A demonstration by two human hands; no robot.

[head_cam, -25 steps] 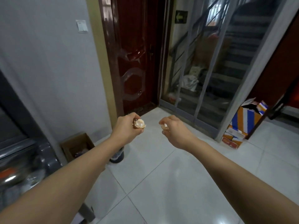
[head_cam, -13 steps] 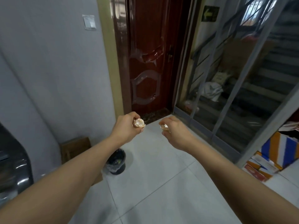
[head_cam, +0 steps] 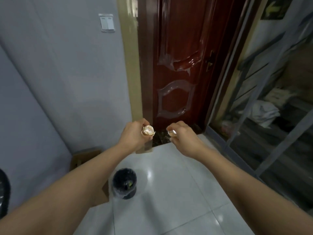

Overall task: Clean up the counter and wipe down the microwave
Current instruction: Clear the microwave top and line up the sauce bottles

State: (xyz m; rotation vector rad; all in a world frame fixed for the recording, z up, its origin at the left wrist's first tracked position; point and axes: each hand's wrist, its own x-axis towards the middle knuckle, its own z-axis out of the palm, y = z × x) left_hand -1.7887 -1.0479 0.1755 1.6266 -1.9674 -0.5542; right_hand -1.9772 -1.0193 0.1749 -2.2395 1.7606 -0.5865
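Below my fingers and back toward my body, the bin (head_cam: pixel 124 183) stands on the floor (head_cam: pixel 169 192), its dark liner open upward, and that is the relation my next move hangs on. My left hand (head_cam: pixel 133 135) has its fingers curled around a pale, crumpled shell (head_cam: pixel 148 130), which looks like an eggshell, though I can't be sure; its broken side faces away from me. My right hand (head_cam: pixel 183 139) pinches a smaller scrap (head_cam: pixel 172 132) between thumb and fingertips, and most of it is hidden by them. Both hands are held out at about the same height, near each other but apart, well above the floor and out over the foot of the door (head_cam: pixel 177 65). The bin lies nearer my left forearm than my right; it sits just to the inner side of that arm and well short of the hand itself. So I judge the left hand has the shorter way: draw back and down until the shell is over the open mouth, then let go. The right hand would have to cross leftward as well as come back. The mouth is round and narrow, so a piece dropped from this height and this far forward would likely miss. A cardboard box (head_cam: pixel 84 158) stands beside the bin against the wall (head_cam: pixel 59 82), partly behind my left arm.
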